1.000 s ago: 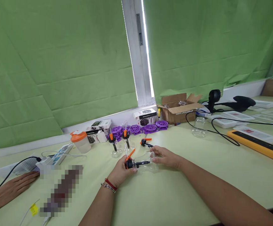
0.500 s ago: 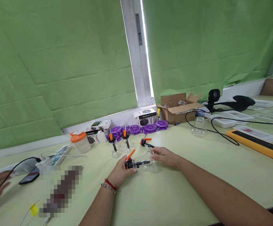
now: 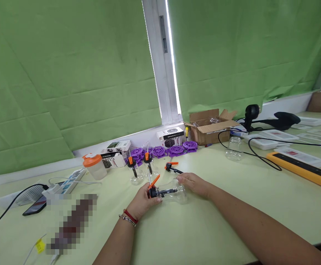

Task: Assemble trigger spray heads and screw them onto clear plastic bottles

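Observation:
A clear bottle [image 3: 181,198] lies on its side between my hands, its black cap [image 3: 152,192] with an orange lever at the neck and a dark tube running inside. My left hand [image 3: 141,201] is closed around the cap. At the bottle's base end, the fingers of my right hand [image 3: 194,184] hold the clear wall. Just behind, a loose black cap with an orange lever [image 3: 172,167] rests on the table. Two upright clear bottles [image 3: 136,179] with similar caps stand at the back left of my hands.
Purple round plastic parts [image 3: 176,150], printed boxes [image 3: 170,137] and an open carton [image 3: 210,129] line the window side. A clear jar [image 3: 234,149] and black cables lie right, near a yellow bar [image 3: 301,171]. Left are an orange-lidded shaker [image 3: 94,166], a power strip [image 3: 72,181] and a phone [image 3: 35,206].
Another person's hand at the left edge has gone out of view. My hands and the bottle have barely moved; the grip is the same.

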The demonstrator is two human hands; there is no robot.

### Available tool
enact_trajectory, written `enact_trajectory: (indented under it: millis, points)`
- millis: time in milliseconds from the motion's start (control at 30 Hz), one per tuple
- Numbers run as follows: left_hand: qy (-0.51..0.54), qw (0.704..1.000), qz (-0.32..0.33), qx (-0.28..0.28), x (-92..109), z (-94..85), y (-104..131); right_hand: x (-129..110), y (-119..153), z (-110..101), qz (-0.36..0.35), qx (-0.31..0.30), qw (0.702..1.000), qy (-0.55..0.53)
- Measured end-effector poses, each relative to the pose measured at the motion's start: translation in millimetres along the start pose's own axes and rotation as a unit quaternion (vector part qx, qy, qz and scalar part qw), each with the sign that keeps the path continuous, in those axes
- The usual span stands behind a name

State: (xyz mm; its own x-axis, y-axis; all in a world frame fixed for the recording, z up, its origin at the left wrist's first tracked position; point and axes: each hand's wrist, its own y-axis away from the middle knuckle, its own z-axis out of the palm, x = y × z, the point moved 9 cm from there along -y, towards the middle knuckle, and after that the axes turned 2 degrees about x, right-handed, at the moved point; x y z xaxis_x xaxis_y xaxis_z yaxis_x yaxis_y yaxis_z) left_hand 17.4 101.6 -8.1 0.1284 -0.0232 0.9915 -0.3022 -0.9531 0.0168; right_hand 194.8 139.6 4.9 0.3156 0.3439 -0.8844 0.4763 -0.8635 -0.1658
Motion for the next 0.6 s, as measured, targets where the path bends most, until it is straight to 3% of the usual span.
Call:
enact_trajectory:
  millis: [300, 467, 600]
  points:
    - [0.004, 1.0, 0.0, 0.008, -3, -2.7, -1, 4, 3, -1, 0.017, 0.006, 1.0, -0.016]
    - [-0.011, 1.0, -0.003, 0.02, -5, -5.1, -1, -5, 8, 1, -0.022, -0.048, 0.998, -0.038]
    - [0.003, 1.0, 0.001, 0.018, -4, -3.9, -1, -11, 10, 0, -0.027, -0.048, 0.998, 0.005]
